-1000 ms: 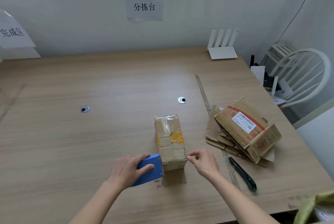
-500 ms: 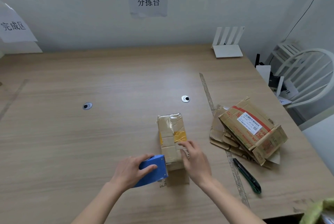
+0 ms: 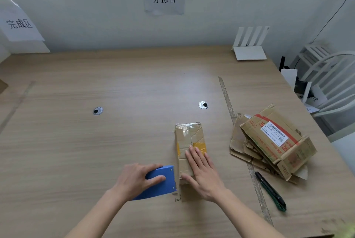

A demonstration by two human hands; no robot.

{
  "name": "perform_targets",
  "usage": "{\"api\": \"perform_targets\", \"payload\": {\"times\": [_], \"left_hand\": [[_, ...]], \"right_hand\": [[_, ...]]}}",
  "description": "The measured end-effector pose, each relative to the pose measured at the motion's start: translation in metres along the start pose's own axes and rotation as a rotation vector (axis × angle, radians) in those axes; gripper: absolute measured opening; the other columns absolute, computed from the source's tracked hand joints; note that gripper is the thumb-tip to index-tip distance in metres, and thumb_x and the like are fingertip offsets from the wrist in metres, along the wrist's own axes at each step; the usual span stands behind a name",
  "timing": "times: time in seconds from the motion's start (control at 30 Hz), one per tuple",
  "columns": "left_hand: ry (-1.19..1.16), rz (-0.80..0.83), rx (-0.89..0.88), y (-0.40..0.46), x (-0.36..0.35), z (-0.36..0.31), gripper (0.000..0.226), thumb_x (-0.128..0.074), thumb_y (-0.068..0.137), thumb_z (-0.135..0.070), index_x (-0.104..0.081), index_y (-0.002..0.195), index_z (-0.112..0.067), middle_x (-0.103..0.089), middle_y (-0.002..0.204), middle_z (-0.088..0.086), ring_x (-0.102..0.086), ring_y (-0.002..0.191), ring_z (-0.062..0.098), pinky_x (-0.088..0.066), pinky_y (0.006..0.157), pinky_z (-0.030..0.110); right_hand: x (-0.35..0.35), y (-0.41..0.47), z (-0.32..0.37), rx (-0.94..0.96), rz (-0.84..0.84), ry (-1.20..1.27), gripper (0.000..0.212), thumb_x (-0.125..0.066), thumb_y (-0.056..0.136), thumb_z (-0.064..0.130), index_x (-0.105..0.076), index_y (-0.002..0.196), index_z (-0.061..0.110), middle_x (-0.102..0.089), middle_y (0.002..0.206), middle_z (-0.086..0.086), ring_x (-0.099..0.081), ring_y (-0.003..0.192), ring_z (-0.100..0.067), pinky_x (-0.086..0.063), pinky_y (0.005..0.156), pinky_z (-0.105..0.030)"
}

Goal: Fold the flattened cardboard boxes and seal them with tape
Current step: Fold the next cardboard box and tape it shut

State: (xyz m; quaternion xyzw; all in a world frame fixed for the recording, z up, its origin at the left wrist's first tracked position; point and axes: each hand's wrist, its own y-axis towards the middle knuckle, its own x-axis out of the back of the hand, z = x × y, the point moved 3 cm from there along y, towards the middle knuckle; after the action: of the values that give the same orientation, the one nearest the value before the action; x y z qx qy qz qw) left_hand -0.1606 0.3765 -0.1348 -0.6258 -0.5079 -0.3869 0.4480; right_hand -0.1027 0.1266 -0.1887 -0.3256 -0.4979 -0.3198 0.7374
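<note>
Moving from the box's near corner, the right hand (image 3: 204, 175) now lies flat, fingers straight, on the folded box (image 3: 190, 149) mid-desk; the left hand (image 3: 137, 181) grips the blue tape dispenser (image 3: 160, 182) beside it. Press firmly along the seam, smoothing tape outward.

Two bare forearms enter from the bottom edge, each ending in a bare hand. The left hand (image 3: 137, 179) and the right hand (image 3: 203, 174) wear no gloves, rings, watch or bracelet. No sleeve shows on either arm up to the edge of the view, so whatever is worn higher up cannot be told. The fingernails are short and plain, with no polish to be seen. Both forearms look slim and smooth.
</note>
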Motion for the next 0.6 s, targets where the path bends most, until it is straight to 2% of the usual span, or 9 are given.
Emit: {"api": "perform_targets", "payload": {"times": [0.1, 0.23, 0.37, 0.43, 0.6], "left_hand": [[0.047, 0.003, -0.014, 0.0, 0.002, 0.004, 0.073, -0.02, 0.073, -0.087, -0.053, 0.13, -0.056, -0.071, 0.103, -0.02, -0.063, 0.082, 0.009, -0.042, 0.066, 0.026], [0.138, -0.026, -0.088, 0.004, 0.0, -0.002, 0.072, -0.02, 0.075, -0.084, -0.055, 0.129, -0.053, -0.073, 0.092, -0.012, -0.064, 0.076, 0.014, -0.028, 0.052, 0.025], [0.184, -0.151, -0.128, 0.0, -0.011, 0.004, 0.059, -0.03, 0.08, -0.082, -0.064, 0.118, -0.051, -0.071, 0.073, -0.016, -0.061, 0.057, 0.01, -0.018, 0.043, 0.02], [0.183, -0.163, -0.119, -0.002, -0.012, 0.003, 0.053, -0.035, 0.081, -0.081, -0.066, 0.112, -0.052, -0.067, 0.064, -0.018, -0.056, 0.048, 0.006, -0.014, 0.041, 0.018], [0.135, -0.188, -0.115, -0.01, -0.01, 0.01, 0.048, -0.041, 0.081, -0.08, -0.063, 0.116, -0.054, -0.066, 0.063, -0.019, -0.053, 0.047, 0.006, -0.018, 0.042, 0.017]], "right_hand": [[0.001, -0.001, 0.001, -0.005, -0.003, -0.002, 0.085, -0.006, 0.093, 0.08, 0.012, 0.16, 0.03, 0.027, 0.164, 0.013, 0.03, 0.149, -0.006, 0.016, 0.122, -0.035], [0.002, 0.001, 0.001, -0.02, 0.014, -0.009, 0.082, -0.019, 0.099, 0.075, 0.015, 0.159, 0.031, 0.031, 0.162, 0.014, 0.032, 0.148, -0.005, 0.019, 0.121, -0.033], [0.002, 0.001, 0.003, -0.019, 0.02, -0.01, 0.082, -0.021, 0.1, 0.074, 0.017, 0.159, 0.032, 0.033, 0.161, 0.015, 0.035, 0.146, -0.004, 0.02, 0.121, -0.033], [0.002, -0.001, 0.002, -0.018, 0.016, -0.005, 0.082, -0.022, 0.1, 0.073, 0.017, 0.159, 0.032, 0.033, 0.161, 0.015, 0.035, 0.146, -0.004, 0.02, 0.121, -0.033], [0.002, 0.0, 0.002, -0.017, 0.004, 0.0, 0.082, -0.024, 0.1, 0.073, 0.011, 0.161, 0.03, 0.027, 0.164, 0.014, 0.03, 0.149, -0.006, 0.02, 0.121, -0.032]]}}
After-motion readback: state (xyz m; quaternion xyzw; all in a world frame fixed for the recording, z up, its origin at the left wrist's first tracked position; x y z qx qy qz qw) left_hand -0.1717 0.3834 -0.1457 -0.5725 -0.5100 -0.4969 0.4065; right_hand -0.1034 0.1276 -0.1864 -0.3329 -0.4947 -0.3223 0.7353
